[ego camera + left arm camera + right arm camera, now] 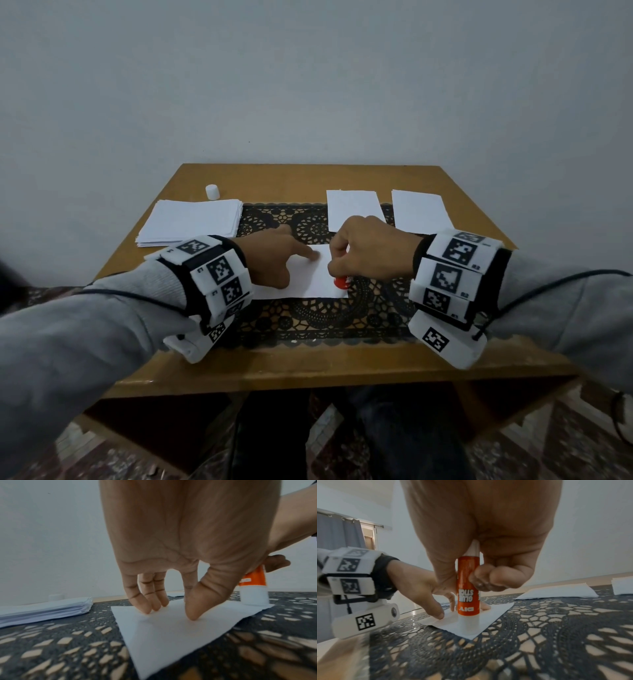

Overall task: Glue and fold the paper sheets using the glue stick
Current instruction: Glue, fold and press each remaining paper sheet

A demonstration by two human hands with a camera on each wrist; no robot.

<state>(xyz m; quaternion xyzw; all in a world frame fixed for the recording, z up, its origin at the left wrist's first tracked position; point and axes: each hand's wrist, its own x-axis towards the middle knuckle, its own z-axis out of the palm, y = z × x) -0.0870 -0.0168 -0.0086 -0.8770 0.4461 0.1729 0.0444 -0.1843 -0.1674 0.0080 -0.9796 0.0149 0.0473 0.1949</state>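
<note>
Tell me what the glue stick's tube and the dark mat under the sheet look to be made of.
Glue stick: likely plastic, smooth white tube with a glossy orange printed label. Mat: apparently dark lace or a lace-patterned vinyl, with openwork showing the table through it; the material cannot be settled.

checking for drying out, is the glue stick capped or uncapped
Uncapped: glue stick stands tip-down on the sheet; a white cap sits apart by the paper stack.
</note>
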